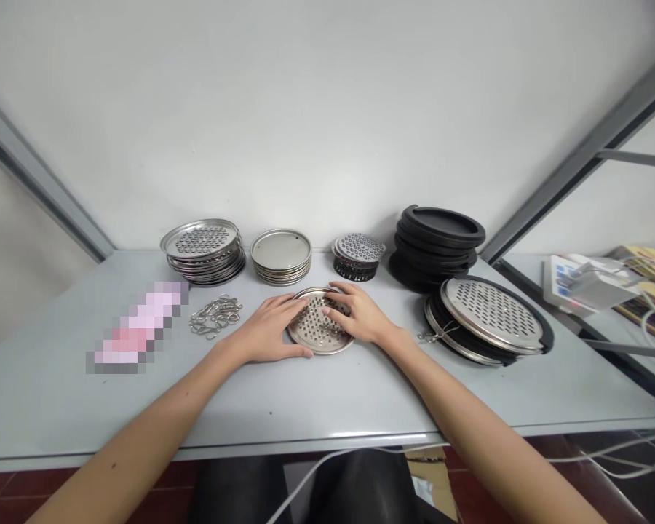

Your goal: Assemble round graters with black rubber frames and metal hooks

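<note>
Both hands lie on a round perforated steel disc (317, 325) at the centre of the frame, on the grey tabletop (306, 393). The left hand (270, 329) lies flat, fingers spread loosely over the disc's left rim; the right hand (356, 313) rests fingertips on its right side, lightly curled, gripping nothing firmly. Pressing unevenly could probably tip or skid the thin disc toward the pile of small wire clips (217, 316) at centre left, scattering them. The leaning stack of black-rimmed perforated lids (485, 320) at right looks liable to slide if bumped.
</note>
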The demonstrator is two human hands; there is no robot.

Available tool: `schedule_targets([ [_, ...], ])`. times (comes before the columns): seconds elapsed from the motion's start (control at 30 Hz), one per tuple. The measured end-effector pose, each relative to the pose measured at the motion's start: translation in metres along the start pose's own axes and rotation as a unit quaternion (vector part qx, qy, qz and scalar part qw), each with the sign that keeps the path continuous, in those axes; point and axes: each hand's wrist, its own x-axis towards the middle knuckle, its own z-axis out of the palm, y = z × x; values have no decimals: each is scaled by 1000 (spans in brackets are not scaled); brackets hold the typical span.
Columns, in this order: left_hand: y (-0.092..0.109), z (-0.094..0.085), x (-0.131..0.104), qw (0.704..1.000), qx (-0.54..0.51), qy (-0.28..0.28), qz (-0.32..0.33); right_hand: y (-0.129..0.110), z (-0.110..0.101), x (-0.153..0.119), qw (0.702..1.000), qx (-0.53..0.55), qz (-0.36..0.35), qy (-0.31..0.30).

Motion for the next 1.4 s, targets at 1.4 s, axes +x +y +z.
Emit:
schedule_targets([
  [1.4,-4,0,1,999,-22,26,9,5,7,3,999,25,14,15],
])
